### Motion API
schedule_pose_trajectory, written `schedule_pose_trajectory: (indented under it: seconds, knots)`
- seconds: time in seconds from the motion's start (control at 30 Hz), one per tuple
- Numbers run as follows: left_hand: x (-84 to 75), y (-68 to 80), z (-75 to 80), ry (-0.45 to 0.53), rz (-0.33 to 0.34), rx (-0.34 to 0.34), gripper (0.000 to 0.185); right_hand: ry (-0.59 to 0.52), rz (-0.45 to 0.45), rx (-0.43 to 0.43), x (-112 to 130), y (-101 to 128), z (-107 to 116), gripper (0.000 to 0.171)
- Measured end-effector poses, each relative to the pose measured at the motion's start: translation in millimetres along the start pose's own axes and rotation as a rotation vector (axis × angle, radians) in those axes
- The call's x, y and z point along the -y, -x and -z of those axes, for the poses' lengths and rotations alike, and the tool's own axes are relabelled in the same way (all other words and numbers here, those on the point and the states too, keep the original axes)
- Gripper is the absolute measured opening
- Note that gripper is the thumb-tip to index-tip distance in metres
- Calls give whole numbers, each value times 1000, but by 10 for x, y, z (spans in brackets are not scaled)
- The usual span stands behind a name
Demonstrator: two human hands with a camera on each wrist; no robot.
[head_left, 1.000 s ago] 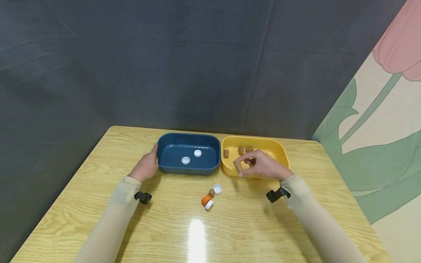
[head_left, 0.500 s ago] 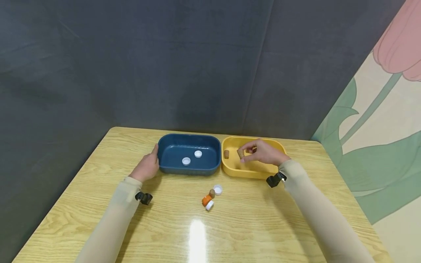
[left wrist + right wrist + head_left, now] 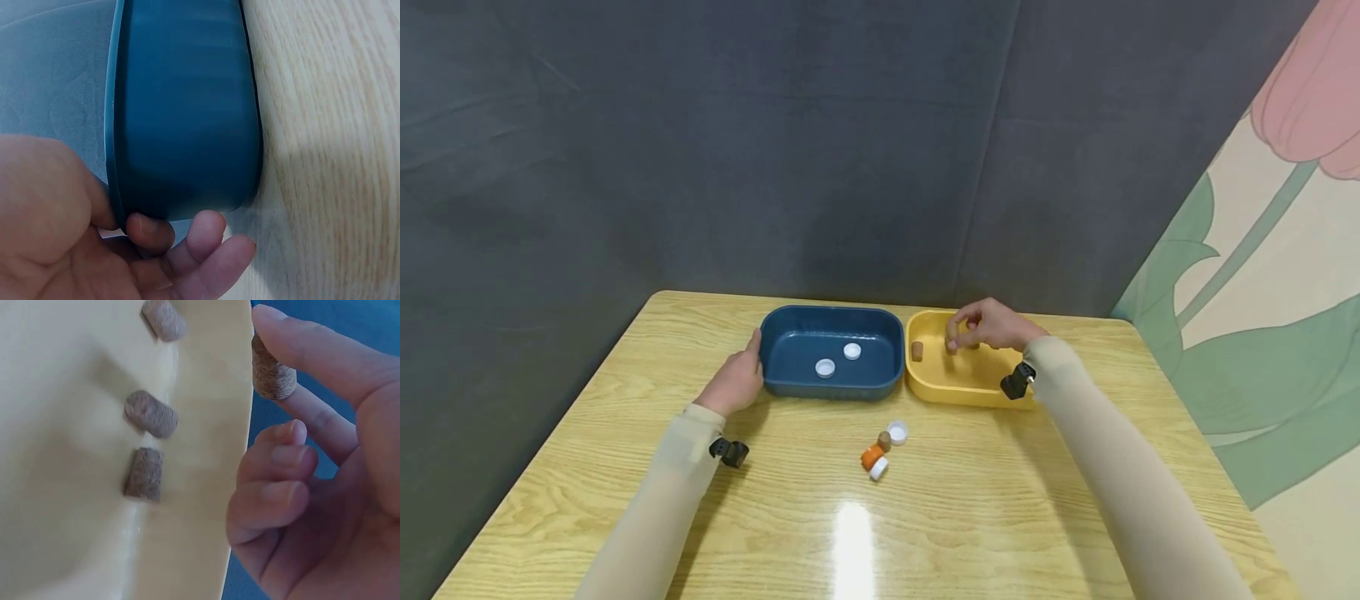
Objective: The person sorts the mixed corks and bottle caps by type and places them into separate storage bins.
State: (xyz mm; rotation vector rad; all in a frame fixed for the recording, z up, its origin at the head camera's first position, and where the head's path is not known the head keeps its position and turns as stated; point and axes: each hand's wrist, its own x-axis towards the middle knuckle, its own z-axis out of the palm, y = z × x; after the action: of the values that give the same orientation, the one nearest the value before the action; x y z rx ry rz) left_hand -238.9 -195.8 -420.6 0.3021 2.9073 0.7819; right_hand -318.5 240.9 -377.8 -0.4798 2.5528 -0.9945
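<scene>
A cork (image 3: 274, 374) is pinched between the thumb and forefinger of my right hand (image 3: 994, 325), above the yellow bin (image 3: 962, 395). Inside that bin lie three more corks; in the right wrist view one cork (image 3: 151, 414) sits between the other two. My left hand (image 3: 733, 382) holds the left end of the blue bin (image 3: 827, 390). In the left wrist view its thumb goes over the rim and its fingertips (image 3: 206, 234) touch the outer wall. Two white caps, one of them the nearer cap (image 3: 825, 368), lie in the blue bin.
In front of the bins, on the wooden table (image 3: 775, 517), a loose cork (image 3: 884, 440), an orange cap (image 3: 872, 456), a white cap (image 3: 878, 468) and a wider white lid (image 3: 897, 432) lie close together. A dark curtain (image 3: 737, 167) hangs behind the table.
My right hand has moved away from me with the cork, from the yellow bin's front edge to over its back part. The left hand and both bins have stayed put.
</scene>
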Motion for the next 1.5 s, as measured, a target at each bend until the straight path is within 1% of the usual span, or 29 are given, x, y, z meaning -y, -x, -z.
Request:
schedule_pose_trajectory:
  seconds: [0.27,0.47,0.67,0.77,0.87,1.07,1.27,1.5]
  knots:
    - [-14,4,-1,8,2,4,60,26,-124,2,-83,-117,72,46]
    - [-21,-14,-5,11,11,9,60,12,-182,15,-130,-107,87,49]
    - [-38,-3,8,14,11,10,59,-20,-198,27,-133,-112,75,52]
    - [-38,-3,7,13,8,10,59,-20,-201,46,-144,-126,65,57]
    - [-32,-6,-1,7,2,7,59,-12,-214,54,-159,-136,54,58]
    - [-26,-2,-3,1,7,13,60,9,-228,72,-198,-161,34,54]
    - [-16,-3,3,5,3,16,59,-4,-240,73,-231,-189,24,55]
    - [-7,1,15,10,5,17,60,-37,-236,89,-234,-194,25,49]
